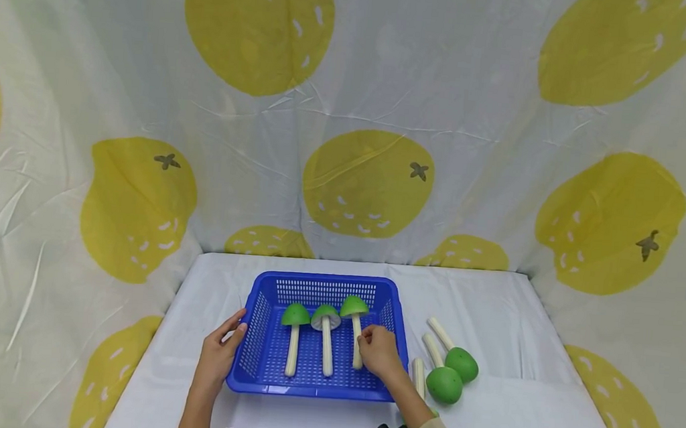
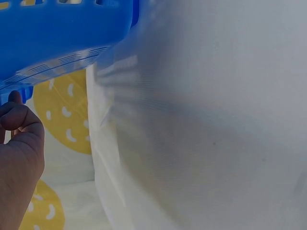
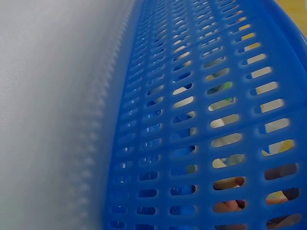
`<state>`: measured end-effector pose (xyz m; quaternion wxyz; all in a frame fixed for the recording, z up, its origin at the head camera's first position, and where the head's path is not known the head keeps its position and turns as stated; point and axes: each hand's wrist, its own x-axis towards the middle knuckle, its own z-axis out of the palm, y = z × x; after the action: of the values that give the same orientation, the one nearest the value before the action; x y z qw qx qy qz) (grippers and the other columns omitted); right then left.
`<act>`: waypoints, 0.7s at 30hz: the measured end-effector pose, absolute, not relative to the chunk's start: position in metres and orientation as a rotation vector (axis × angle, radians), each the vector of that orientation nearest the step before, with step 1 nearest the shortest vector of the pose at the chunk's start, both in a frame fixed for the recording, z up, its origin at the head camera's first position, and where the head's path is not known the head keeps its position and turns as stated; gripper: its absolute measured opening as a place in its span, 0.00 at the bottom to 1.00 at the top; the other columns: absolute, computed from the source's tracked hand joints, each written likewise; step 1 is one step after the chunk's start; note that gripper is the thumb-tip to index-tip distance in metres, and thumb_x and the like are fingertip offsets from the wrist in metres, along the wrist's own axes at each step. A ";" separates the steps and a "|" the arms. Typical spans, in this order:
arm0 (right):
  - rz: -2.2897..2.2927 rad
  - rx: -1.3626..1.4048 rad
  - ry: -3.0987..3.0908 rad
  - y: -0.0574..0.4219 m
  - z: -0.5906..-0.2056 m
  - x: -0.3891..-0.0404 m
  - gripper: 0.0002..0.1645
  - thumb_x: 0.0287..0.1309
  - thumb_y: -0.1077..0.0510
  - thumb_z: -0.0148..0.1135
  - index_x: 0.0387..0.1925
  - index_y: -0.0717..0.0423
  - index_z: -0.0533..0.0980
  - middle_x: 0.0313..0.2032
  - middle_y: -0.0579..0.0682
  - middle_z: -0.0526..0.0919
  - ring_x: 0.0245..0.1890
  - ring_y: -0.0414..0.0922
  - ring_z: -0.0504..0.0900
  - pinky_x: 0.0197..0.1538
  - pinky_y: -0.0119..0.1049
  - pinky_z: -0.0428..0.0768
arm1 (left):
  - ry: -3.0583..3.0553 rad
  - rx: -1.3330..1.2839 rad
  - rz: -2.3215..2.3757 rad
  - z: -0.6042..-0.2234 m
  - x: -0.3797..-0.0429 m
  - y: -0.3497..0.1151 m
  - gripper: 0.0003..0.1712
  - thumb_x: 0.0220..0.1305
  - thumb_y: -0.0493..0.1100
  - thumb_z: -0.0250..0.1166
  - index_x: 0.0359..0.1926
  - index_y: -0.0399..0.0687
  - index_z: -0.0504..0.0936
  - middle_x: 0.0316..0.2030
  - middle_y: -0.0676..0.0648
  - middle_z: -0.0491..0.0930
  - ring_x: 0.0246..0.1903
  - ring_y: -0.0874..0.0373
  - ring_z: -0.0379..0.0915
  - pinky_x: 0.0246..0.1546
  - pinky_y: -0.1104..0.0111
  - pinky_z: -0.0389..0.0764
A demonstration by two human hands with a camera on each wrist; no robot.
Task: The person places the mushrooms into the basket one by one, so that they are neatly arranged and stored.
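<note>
A blue plastic basket (image 1: 311, 391) stands on the white-covered table with three toy mushrooms inside, green-capped and pale-stemmed. The left mushroom (image 1: 293, 344), the middle mushroom (image 1: 326, 344) and the right mushroom (image 1: 355, 306) lie side by side, caps toward the far wall. My left hand (image 1: 218, 352) holds the basket's left rim between thumb and fingers; the left wrist view shows this hand (image 2: 21, 132) by the blue rim. Inside the basket, my right hand (image 1: 379, 352) pinches the right mushroom's stem. Through slots in the basket side (image 3: 192, 120), parts of the right hand (image 3: 229, 206) show.
Right of the basket lie two more mushrooms, a rear one (image 1: 461, 364) and a front one (image 1: 444, 384). Another mushroom's stem (image 1: 419, 378) is partly covered by the right forearm. A lemon-print cloth (image 1: 369, 182) hangs behind and along both sides.
</note>
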<state>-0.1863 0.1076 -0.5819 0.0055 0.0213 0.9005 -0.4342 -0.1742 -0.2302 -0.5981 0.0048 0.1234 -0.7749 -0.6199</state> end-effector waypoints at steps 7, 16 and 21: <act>-1.287 0.073 2.794 0.107 -0.583 -0.188 0.09 0.66 0.64 0.63 0.39 0.70 0.81 0.33 0.57 0.85 0.33 0.48 0.83 0.36 0.43 0.83 | -2.442 0.390 -1.929 -0.597 -0.174 -0.231 0.29 0.74 0.61 0.60 0.72 0.62 0.74 0.60 0.42 0.73 0.48 0.55 0.80 0.41 0.74 0.81; -1.195 0.127 2.821 0.103 -0.583 -0.188 0.06 0.60 0.69 0.62 0.37 0.70 0.81 0.30 0.57 0.84 0.30 0.47 0.82 0.38 0.45 0.85 | -2.439 0.387 -1.941 -0.597 -0.174 -0.232 0.29 0.74 0.61 0.60 0.72 0.62 0.74 0.60 0.42 0.73 0.47 0.57 0.80 0.41 0.74 0.81; -1.219 0.080 2.896 0.103 -0.585 -0.187 0.12 0.60 0.68 0.64 0.44 0.74 0.81 0.33 0.60 0.86 0.34 0.50 0.84 0.42 0.47 0.86 | -2.433 0.385 -1.946 -0.599 -0.175 -0.230 0.28 0.74 0.60 0.60 0.72 0.63 0.75 0.60 0.43 0.73 0.46 0.57 0.80 0.41 0.73 0.81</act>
<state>-0.1874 0.1028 -0.5853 -0.0007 0.0255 0.9213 -0.3880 -0.1750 -0.2302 -0.5989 0.0012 0.1226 -0.7751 -0.6198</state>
